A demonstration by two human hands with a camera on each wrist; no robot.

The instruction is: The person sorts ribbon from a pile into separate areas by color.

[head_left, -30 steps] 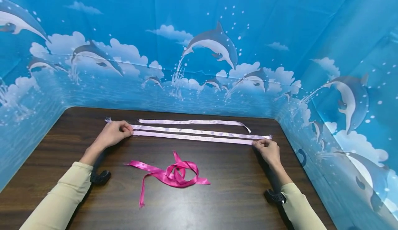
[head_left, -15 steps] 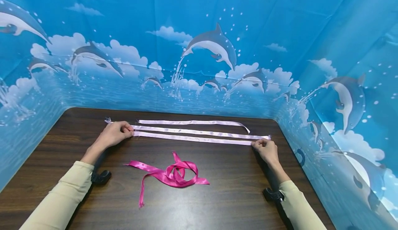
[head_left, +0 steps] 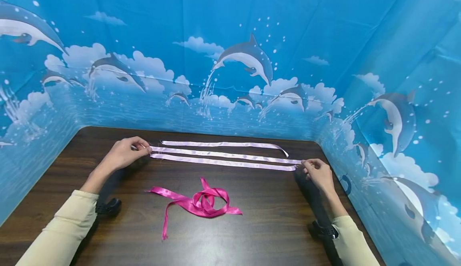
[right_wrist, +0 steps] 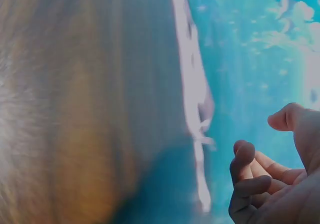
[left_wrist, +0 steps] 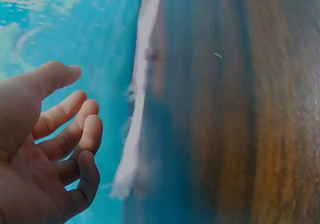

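Three pale lilac ribbons lie side by side across the back of the brown table: a far ribbon (head_left: 216, 144), a middle ribbon (head_left: 223, 155) and a near ribbon (head_left: 223, 163). My left hand (head_left: 127, 154) is above their left ends and hides the end of the middle one. In the left wrist view its thumb and loosely bent fingers (left_wrist: 92, 134) are apart with nothing between them, beside the frayed ribbon end (left_wrist: 122, 186). At the right ends is my right hand (head_left: 319, 175), and in the right wrist view its thumb (right_wrist: 285, 119) stands away from the fingers, holding nothing.
A bright pink ribbon (head_left: 205, 206) lies loosely looped on the table (head_left: 259, 234) in front of the pale ones. Blue cloth (head_left: 223, 18) printed with dolphins hangs along the back and both sides of the table.
Both hands have let go of the near ribbon's ends and lifted a little, the left one shifting left and the right one slightly right. The near ribbon's ends now show.
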